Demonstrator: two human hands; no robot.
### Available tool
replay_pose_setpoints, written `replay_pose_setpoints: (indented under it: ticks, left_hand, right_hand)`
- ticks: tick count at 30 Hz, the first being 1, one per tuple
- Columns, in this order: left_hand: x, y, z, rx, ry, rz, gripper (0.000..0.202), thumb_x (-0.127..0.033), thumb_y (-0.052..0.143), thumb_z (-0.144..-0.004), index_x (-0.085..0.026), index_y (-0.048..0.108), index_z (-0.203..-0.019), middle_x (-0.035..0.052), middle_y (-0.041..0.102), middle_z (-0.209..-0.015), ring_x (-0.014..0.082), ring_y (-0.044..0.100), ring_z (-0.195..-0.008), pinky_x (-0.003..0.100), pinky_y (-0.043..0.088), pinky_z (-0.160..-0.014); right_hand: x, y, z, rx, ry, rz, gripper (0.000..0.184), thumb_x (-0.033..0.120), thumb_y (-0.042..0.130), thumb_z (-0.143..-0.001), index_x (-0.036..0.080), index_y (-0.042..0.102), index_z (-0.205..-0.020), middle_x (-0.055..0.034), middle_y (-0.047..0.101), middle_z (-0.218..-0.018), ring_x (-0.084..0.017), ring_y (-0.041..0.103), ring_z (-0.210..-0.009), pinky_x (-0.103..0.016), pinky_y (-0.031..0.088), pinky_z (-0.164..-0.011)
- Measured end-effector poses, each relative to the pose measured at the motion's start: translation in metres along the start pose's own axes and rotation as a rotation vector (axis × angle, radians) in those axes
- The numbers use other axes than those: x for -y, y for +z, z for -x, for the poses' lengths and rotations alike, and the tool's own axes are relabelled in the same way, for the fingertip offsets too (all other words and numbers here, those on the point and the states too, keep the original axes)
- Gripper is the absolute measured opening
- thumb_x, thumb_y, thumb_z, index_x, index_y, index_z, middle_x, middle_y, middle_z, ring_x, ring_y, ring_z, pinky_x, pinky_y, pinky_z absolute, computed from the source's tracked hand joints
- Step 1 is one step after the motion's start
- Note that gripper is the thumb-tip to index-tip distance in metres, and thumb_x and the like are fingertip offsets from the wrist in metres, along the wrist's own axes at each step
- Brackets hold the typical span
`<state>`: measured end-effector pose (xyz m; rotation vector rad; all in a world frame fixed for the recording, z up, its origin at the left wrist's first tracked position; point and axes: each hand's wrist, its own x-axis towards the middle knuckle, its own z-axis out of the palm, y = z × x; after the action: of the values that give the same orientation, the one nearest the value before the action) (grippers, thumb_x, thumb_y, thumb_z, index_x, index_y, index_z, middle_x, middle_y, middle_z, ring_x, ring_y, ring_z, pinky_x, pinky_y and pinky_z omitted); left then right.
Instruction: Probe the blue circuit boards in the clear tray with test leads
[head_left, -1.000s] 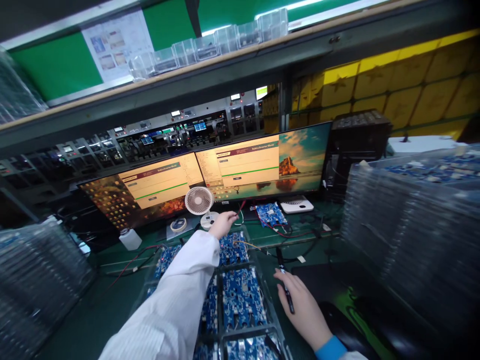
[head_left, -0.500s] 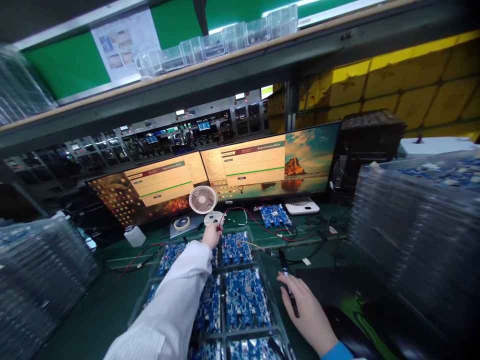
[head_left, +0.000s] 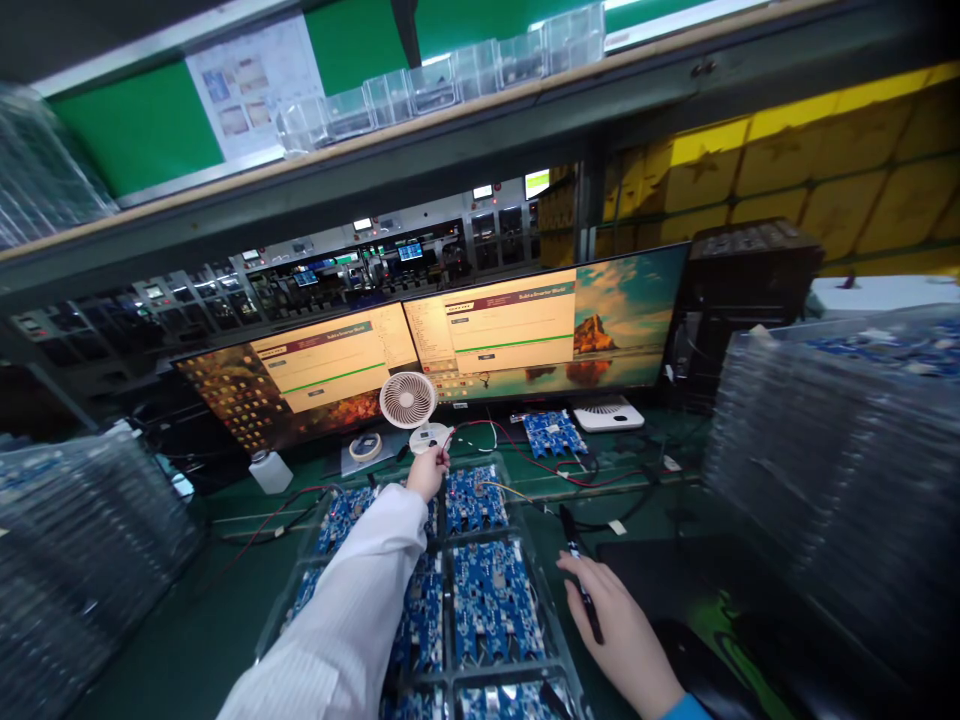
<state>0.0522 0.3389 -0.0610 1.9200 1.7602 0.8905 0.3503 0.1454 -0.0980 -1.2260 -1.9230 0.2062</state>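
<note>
My left hand (head_left: 429, 472), in a white sleeve, is stretched forward over a clear tray (head_left: 556, 640) of blue circuit boards (head_left: 491, 600). Its fingers are pinched on the end of a red wire (head_left: 480, 425) just below a small white desk fan (head_left: 409, 402). The wire runs right toward a lone blue board (head_left: 552, 433) under the monitors. My right hand (head_left: 619, 630) rests beside the tray at the lower right, closed around a black pen (head_left: 583, 588) that points away from me.
Two wide monitors (head_left: 465, 345) stand at the back with windows showing. Tall stacks of clear trays rise at the left (head_left: 75, 560) and right (head_left: 840, 470). A white box (head_left: 609, 413), a tape roll (head_left: 365, 446) and a small white bottle (head_left: 270, 470) sit near the screens.
My left hand has drawn back leftward from near the lone board to just below the fan, carrying the red wire's end. The right hand with the pen has stayed put.
</note>
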Motion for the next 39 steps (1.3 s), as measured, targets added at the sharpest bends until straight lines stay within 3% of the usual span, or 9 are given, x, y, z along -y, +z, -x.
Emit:
replay_pose_setpoints:
  ticks: [15, 30, 39]
  left_hand:
    - [0.001, 0.001, 0.000, 0.008, 0.020, 0.007, 0.031, 0.000, 0.051, -0.069, -0.019, 0.058, -0.092, 0.0011, 0.071, -0.080, 0.0140, 0.067, -0.078, 0.025, 0.050, -0.080]
    - [-0.001, 0.001, 0.005, 0.040, -0.034, -0.173, 0.027, -0.001, 0.056, -0.066, -0.022, 0.058, -0.084, -0.0017, 0.072, -0.079, 0.0139, 0.066, -0.078, 0.025, 0.045, -0.076]
    - [-0.014, 0.003, 0.017, -0.078, -0.023, -0.210, 0.026, -0.003, 0.057, -0.070, -0.021, 0.060, -0.088, 0.0012, 0.070, -0.086, 0.0163, 0.064, -0.086, 0.028, 0.045, -0.083]
  right_hand:
    - [-0.001, -0.001, 0.002, 0.017, -0.003, 0.008, 0.026, 0.026, 0.036, -0.094, 0.021, 0.057, -0.108, -0.0087, 0.064, -0.103, -0.023, 0.060, -0.099, -0.039, 0.056, -0.082]
    - [0.001, -0.001, 0.001, 0.032, 0.016, 0.003, 0.025, 0.027, 0.037, -0.093, 0.022, 0.058, -0.107, -0.0079, 0.064, -0.105, -0.023, 0.060, -0.101, -0.039, 0.056, -0.084]
    - [0.001, -0.002, 0.000, 0.028, -0.005, 0.003, 0.026, 0.029, 0.037, -0.094, 0.021, 0.058, -0.106, -0.0076, 0.065, -0.103, -0.022, 0.061, -0.098, -0.037, 0.057, -0.081]
